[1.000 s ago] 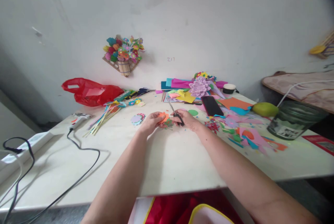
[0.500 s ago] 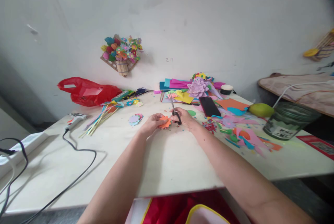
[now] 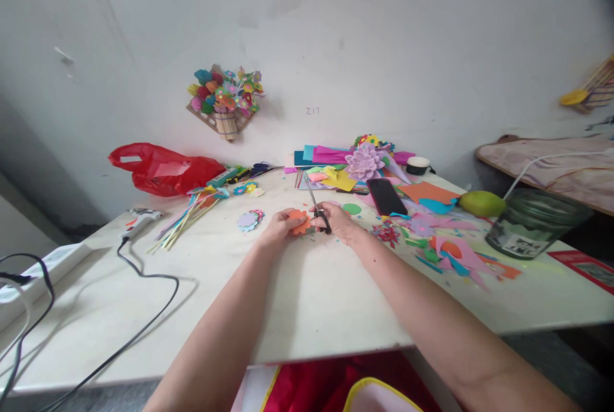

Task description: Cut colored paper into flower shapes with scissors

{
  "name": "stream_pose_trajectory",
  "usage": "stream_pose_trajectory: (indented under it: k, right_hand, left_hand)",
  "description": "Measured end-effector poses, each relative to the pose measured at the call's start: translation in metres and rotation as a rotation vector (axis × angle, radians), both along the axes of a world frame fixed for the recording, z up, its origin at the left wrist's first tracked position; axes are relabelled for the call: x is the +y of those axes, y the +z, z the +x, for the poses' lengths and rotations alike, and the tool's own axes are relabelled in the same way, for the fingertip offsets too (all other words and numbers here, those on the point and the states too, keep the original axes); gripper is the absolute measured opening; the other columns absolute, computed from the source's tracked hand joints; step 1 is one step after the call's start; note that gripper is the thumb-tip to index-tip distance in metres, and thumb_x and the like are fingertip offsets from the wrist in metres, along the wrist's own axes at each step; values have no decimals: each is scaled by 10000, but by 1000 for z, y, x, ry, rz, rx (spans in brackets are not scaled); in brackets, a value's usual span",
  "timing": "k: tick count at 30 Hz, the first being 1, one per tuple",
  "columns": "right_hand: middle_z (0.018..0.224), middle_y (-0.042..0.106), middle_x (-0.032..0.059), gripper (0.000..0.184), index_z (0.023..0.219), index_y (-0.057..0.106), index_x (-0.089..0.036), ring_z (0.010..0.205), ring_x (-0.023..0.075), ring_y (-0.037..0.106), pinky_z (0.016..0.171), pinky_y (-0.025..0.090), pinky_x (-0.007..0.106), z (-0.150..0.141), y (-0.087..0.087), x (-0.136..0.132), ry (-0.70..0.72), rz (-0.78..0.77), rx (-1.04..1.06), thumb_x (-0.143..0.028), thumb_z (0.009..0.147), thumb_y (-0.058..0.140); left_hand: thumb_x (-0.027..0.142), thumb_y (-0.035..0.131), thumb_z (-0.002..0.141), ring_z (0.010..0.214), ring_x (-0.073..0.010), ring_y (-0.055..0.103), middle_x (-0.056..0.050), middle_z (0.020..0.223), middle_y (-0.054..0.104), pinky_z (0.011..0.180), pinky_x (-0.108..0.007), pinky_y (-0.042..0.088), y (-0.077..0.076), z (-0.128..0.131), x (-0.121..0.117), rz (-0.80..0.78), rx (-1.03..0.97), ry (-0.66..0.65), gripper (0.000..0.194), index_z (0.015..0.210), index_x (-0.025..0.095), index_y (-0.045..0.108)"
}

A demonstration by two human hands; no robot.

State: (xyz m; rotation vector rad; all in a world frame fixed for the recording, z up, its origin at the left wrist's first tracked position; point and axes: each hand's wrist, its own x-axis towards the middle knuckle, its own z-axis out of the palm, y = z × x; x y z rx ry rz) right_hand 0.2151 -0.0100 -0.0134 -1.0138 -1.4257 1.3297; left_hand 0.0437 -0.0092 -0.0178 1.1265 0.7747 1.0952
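Observation:
Between the thumb and fingers of my left hand (image 3: 279,228) is an orange flower cutout (image 3: 300,222) with a scalloped edge. My right hand (image 3: 336,221) grips black-handled scissors (image 3: 322,220), their blades pointing up and away toward the back of the table. The scissors are close beside the flower's right edge; whether they touch it I cannot tell. A stack of scalloped flower cutouts (image 3: 249,220), lilac on top, lies left of my left hand. A green foam disc (image 3: 352,208) lies just past my right hand.
Colourful scraps (image 3: 455,252), a phone (image 3: 386,197) and a glass jar (image 3: 532,226) stand or lie to the right. A glue gun (image 3: 139,225) with a trailing cord, thin sticks (image 3: 185,223) and a red plastic bag (image 3: 167,172) are on the left. Foam sheets (image 3: 330,154) lie by the wall.
The orange flower has turned slightly and shifted a little left in my left hand. The scissors have tilted slightly further left in my right hand.

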Motion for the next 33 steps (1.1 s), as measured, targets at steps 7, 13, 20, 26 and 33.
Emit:
stream_pose_trajectory:
  k: [7,13,20,26,33]
  right_hand:
    - [518,552,-54,304,899,566,-186,470,99,525,402,308,172,0,0,0,-29,-22,-10,-198,621,687]
    - [586,565,-56,344,911,553,-202,488,95,531,375,307,162,3,-2,3,-103,-29,35,-226,605,707]
    - [567,547,-60,346,890,563,-184,479,86,512,385,309,163,-1,5,-3,-122,-23,38,-194,578,712]
    - [564,543,-63,374,882,567,-192,483,91,512,378,303,165,-1,6,-4,-135,-8,16,-210,551,743]
    - [547,568,-55,355,901,546,-188,445,94,534,355,285,163,0,5,-2,-103,-38,28,-233,601,730]
  left_hand:
    - [304,820,560,482,-115,558,-48,637,645,489,-243,421,-3,-1,3,21,62,-6,309,733,116,646]
    - [283,834,557,480,-103,535,-40,645,642,505,-257,450,-5,-1,6,6,63,9,290,714,123,651]
    - [293,845,538,499,-98,547,-31,666,649,514,-243,496,-1,0,3,-39,120,10,317,726,118,660]
    - [320,833,558,477,-102,558,-31,646,648,497,-232,481,-4,0,5,-19,144,2,314,727,116,664]
    - [367,841,536,544,-139,617,-43,646,663,527,-238,484,-4,-2,7,32,75,-9,383,748,117,642]
